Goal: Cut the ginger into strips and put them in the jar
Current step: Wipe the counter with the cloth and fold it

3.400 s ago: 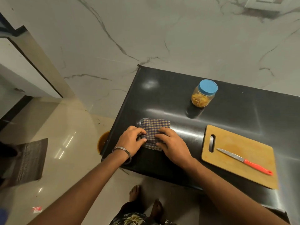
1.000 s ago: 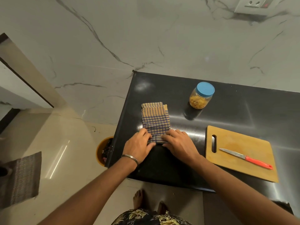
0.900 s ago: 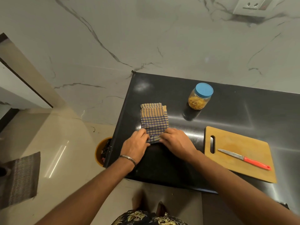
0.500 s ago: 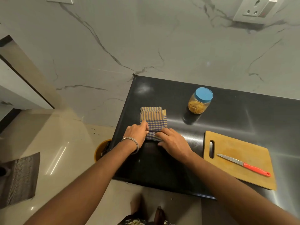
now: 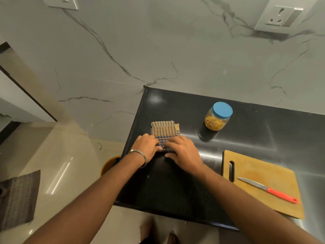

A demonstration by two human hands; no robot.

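Note:
A glass jar with a blue lid stands closed at the back of the black counter, with yellow strips inside. To its right front lies a wooden cutting board, bare except for a red-handled knife. A folded checked cloth lies near the counter's left edge. My left hand and my right hand both press down on the cloth's near part, fingers lying fairly flat. No loose ginger is in view.
A marble wall with a socket rises behind the counter. An orange bin sits on the floor under the counter's left edge, and a dark mat lies at the far left. My feet show below.
The cloth's near edge has been folded away from me, so the cloth is shorter. Both hands moved forward with it and now press on the fold. Jar, board and knife stayed put.

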